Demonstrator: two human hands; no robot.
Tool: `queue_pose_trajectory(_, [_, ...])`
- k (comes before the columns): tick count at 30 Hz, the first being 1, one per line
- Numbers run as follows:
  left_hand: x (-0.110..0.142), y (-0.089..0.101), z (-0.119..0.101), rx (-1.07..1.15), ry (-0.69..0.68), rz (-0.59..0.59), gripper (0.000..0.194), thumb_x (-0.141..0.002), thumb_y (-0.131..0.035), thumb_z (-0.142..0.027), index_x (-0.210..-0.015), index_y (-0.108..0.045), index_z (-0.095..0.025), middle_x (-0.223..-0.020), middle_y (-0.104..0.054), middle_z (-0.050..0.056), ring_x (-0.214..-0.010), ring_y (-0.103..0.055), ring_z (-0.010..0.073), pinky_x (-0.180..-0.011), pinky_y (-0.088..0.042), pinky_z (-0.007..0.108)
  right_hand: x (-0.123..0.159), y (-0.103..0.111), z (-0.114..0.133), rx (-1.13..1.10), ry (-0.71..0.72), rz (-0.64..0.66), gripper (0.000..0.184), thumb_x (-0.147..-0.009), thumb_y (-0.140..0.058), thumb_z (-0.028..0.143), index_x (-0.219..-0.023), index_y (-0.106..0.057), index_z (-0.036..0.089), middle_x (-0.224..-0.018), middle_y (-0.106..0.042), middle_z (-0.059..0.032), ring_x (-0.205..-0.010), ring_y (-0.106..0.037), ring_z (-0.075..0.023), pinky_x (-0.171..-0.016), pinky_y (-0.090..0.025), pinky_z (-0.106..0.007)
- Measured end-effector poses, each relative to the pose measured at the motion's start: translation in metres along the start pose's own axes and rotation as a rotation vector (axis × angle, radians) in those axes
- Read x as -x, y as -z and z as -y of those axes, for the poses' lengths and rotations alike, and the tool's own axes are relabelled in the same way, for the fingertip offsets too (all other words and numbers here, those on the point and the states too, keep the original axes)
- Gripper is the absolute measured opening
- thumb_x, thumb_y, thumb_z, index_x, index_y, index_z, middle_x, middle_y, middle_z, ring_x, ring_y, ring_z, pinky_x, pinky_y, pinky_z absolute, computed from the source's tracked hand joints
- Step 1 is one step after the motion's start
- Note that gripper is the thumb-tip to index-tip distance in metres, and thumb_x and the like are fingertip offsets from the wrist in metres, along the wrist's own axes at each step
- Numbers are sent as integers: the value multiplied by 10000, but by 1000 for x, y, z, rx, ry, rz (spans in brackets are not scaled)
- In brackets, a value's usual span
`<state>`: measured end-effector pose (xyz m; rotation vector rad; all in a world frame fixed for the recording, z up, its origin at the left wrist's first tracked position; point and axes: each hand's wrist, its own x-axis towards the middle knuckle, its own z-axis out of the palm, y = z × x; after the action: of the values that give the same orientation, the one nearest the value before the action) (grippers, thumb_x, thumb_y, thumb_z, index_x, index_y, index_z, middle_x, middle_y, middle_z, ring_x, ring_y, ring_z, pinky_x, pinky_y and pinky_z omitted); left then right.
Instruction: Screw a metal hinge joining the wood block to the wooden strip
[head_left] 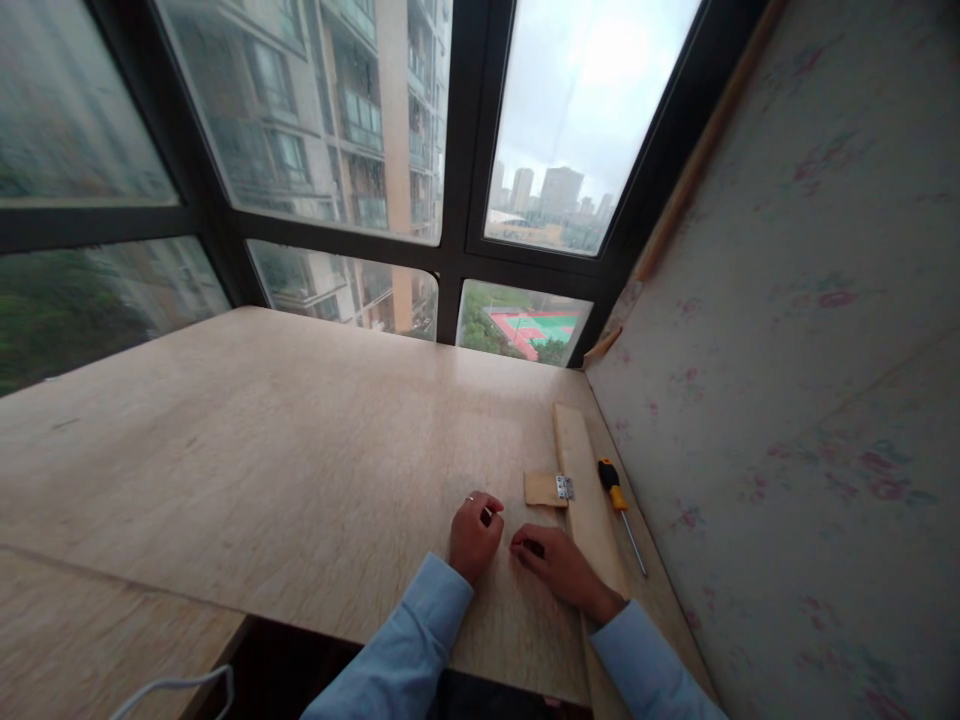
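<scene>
My left hand [477,537] rests on the tabletop with its fingers curled in and the thumb near the fingertips. To its right, my right hand [556,562] has thumb and forefinger pinched together. Anything held in either hand is too small or hidden to make out. Just beyond them lies a small wooden block [541,489], joined by a metal hinge [564,487] to the edge of a long wooden board [589,510]. My right wrist passes close to that board. A screwdriver [616,498] with a yellow and black handle lies right of the board, its shaft pointing toward me.
The wood-patterned tabletop [285,450] reaches to dark-framed windows [450,260]. Along the right side runs a flowered papered wall [810,400], close to the screwdriver. A white cable [180,682] lies at the lower left, by a dark opening [285,660] under the table's edge.
</scene>
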<state>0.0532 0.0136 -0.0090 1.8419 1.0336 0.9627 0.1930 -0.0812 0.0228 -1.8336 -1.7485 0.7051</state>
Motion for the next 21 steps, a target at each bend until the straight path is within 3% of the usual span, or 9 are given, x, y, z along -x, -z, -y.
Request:
queue_pose_trajectory(11, [-1,1,-1,-6,-11,9,155,-699,-529,-47,-734,-606,-177,-761,-631,12,-702,-590,151,-676,-446,274,10,18,12,-85,70,39,192,-905,-546,288,-875,-706,187,-807,-720,-33,-720,-625,-157,-666,-454,-260])
queue_pose_trajectory(15, [-2,1,1,-33,-31,28,157,-704,-531,-60,-746,-620,-182,-779,-646,19,-723,-606,160,-684,-455,281,20,38,4,-79,43,-104,225,-916,-548,362,-872,-692,196,-816,-720,-42,-756,-638,-177,-695,-481,-285])
queue_pose_trajectory(21, [-2,0,2,-64,-66,42,167,-719,-521,-77,-769,-631,-194,-788,-651,19,-716,-612,159,-684,-466,281,26,71,-41,-37,-88,-388,195,-866,-547,307,-959,-672,189,-942,-711,-81,-796,-643,-194,-719,-516,-321])
